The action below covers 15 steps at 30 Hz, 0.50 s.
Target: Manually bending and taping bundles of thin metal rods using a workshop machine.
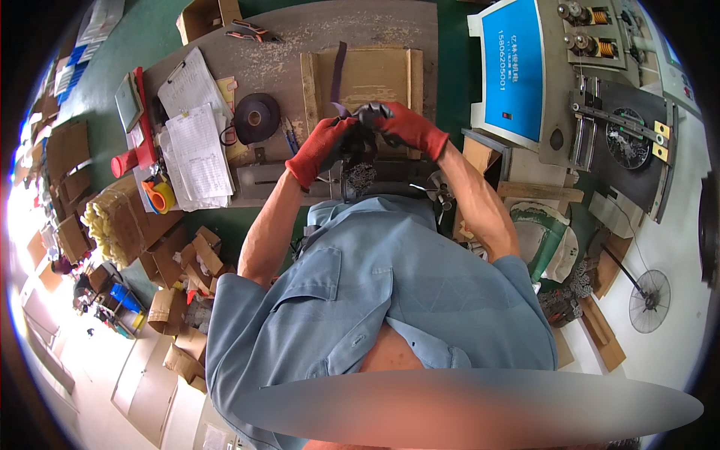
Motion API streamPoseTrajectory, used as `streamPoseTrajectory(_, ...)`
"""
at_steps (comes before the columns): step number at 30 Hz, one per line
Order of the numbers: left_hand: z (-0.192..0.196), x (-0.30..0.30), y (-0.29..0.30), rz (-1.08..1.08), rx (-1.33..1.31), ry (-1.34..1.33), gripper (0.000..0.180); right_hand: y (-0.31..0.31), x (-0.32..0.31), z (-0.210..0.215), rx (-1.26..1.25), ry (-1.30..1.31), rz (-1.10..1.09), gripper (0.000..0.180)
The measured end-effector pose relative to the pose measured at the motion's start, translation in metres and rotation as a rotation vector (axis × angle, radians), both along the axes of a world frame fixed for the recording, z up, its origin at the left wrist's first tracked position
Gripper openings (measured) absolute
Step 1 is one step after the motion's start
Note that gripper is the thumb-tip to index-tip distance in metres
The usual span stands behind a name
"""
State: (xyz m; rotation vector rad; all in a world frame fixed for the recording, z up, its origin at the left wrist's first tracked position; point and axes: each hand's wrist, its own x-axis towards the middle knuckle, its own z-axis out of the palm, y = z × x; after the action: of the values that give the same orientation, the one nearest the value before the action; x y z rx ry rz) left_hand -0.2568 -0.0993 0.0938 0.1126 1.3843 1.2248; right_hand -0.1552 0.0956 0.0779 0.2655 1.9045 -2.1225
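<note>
Both my hands wear red gloves with black fingers, and they meet over the near edge of the bench. My left hand [324,150] is closed around the upper part of a dark bundle [360,178], whose near end shows many thin black ends packed together. Just right of it, my right hand [397,126] has its fingers pinched; what lies between them is hidden. A dark purple strip [338,75] runs from between the hands toward the far side, over a shallow cardboard tray [379,71]. Left of my left hand lies a roll of dark tape [257,118].
The worn bench [300,30] holds pliers [252,31], papers [196,154] and a yellow-orange tape dispenser [159,195]. At the right stand a machine with a blue panel [512,67] and a fan [649,300]. Cardboard boxes [169,309] crowd the floor at left.
</note>
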Motion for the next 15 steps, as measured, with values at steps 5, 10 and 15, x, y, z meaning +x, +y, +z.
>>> streamPoseTrajectory(5,0.004,0.001,0.001,0.045,0.029,0.004,0.037,-0.011,0.023,0.022,0.055,-0.096,-0.055,0.034)
streamPoseTrajectory(10,0.006,-0.005,0.003,-0.102,-0.123,0.097,0.036,-0.008,0.028,0.031,0.071,-0.213,-0.162,0.028)
streamPoseTrajectory(15,0.004,-0.003,-0.003,-0.447,0.162,1.075,0.031,0.006,0.033,0.028,-0.015,-0.232,-0.131,0.027)
